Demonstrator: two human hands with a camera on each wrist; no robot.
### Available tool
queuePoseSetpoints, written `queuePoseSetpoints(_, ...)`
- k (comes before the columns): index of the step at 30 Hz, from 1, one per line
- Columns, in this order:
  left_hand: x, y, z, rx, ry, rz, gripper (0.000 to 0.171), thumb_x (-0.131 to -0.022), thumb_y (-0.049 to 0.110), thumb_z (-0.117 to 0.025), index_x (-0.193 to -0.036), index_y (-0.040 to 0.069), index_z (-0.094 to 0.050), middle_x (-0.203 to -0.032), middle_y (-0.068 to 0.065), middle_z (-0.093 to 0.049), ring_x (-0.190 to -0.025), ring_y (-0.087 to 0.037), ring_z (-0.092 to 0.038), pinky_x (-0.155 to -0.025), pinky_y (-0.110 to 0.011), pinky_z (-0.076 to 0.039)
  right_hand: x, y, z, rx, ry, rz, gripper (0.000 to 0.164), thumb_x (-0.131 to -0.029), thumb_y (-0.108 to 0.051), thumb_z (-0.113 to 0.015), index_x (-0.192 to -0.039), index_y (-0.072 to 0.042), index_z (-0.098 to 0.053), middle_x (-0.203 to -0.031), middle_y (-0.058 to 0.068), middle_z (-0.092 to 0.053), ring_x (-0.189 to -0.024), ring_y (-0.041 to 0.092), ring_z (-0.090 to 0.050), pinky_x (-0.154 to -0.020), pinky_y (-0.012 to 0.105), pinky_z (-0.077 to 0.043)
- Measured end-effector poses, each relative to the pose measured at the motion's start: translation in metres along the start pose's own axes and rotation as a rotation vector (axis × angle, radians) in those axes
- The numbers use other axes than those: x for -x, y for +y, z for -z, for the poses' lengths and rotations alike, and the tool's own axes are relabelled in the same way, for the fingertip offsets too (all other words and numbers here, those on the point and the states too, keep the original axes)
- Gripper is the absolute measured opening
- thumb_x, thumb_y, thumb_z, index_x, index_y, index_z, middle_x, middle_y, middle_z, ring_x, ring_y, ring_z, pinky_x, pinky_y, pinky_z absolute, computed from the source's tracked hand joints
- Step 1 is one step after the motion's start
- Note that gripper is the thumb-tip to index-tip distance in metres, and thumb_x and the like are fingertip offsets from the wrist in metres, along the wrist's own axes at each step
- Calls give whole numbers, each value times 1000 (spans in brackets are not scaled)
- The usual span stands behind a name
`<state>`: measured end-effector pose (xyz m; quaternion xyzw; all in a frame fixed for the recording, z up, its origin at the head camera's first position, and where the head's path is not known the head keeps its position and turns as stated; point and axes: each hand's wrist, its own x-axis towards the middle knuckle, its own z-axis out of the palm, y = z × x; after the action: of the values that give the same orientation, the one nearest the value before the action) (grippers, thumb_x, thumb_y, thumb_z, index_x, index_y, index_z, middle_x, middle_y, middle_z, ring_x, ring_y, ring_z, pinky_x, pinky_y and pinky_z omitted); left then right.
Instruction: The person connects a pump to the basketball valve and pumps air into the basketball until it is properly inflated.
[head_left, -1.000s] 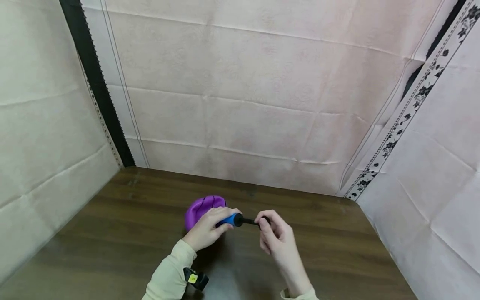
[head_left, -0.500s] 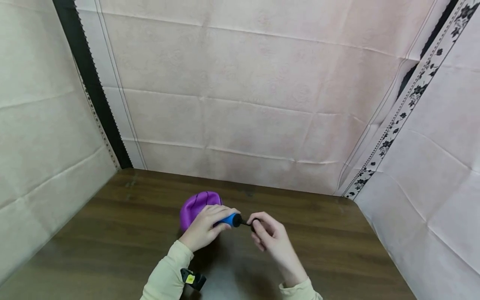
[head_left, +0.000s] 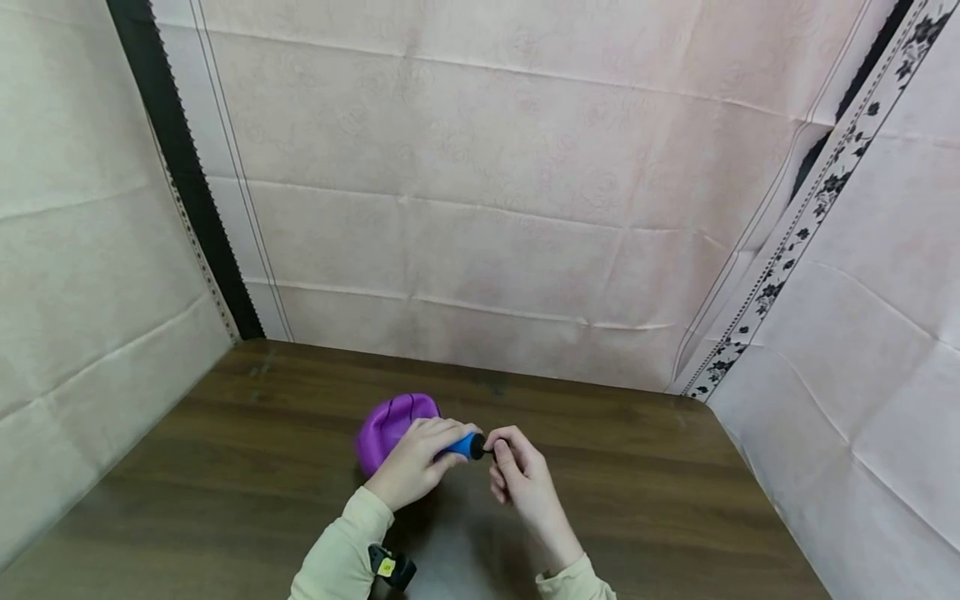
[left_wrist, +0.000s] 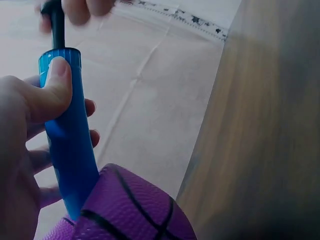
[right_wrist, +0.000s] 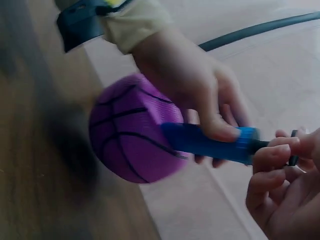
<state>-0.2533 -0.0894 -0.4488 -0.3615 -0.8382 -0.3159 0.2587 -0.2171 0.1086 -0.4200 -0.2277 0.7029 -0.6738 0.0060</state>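
My left hand (head_left: pixel 420 457) grips the blue barrel of a hand pump (left_wrist: pixel 72 145), its thumb lying along the barrel near the ribbed collar. At the pump's far end a purple ball (right_wrist: pixel 132 132) with black lines is attached; it looks partly flat, with a dent where the pump meets it. My right hand (head_left: pixel 521 479) pinches the pump's black handle between thumb and fingers. In the right wrist view a short length of black rod shows between collar and fingers. Ball and pump are held above the table.
A brown wood-grain table (head_left: pixel 225 500) lies beneath the hands. Pale creased cloth (head_left: pixel 465 192) hangs behind it and at both sides, with a floral border strip at right. A black wrist camera (head_left: pixel 393 569) sits on the left sleeve.
The right hand has moved left with the handle, so less of the black rod shows outside the barrel. The left hand keeps its grip on the pump.
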Motion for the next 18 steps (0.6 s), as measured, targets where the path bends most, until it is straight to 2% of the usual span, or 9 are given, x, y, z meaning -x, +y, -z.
queuePoseSetpoints(3,0,2,-1,14,-6,13,36,-87,21,-70,-122,18,-64,-116,3,-69,-107,-15,-62,-92,-37,-42,-1,2,-1,-4,16,-35,24,-104,-18,-42,-106,5,-50,-61,3,-40,-47,5,-41,-43,21,-33)
queuePoseSetpoints(7,0,0,3,11,12,7,40,-86,22,-70,-126,20,-63,-118,4,-68,-108,-15,-62,-93,-39,-42,2,-10,11,-35,26,-63,30,-104,-25,-44,-107,4,-53,-62,-1,-43,-50,4,-42,-46,20,-33)
queuePoseSetpoints(13,4,-8,8,-6,52,57,41,-85,20,-72,-126,23,-64,-113,7,-70,-104,-12,-62,-93,-41,-42,12,-30,34,-59,143,25,33,-105,-27,-40,-99,2,-55,-59,-3,-40,-49,5,-39,-45,21,-34)
queuePoseSetpoints(15,4,-9,9,0,44,69,41,-85,19,-72,-125,22,-64,-112,7,-70,-104,-13,-62,-93,-40,-41,12,-30,36,-55,175,34,31,-105,-25,-41,-96,3,-54,-58,-4,-39,-48,5,-38,-44,21,-33)
queuePoseSetpoints(18,2,-7,7,-9,13,59,40,-85,20,-72,-124,21,-64,-113,6,-70,-103,-13,-62,-92,-40,-42,9,-25,28,-31,195,8,30,-104,-22,-43,-95,5,-53,-58,-3,-38,-46,4,-37,-44,18,-33)
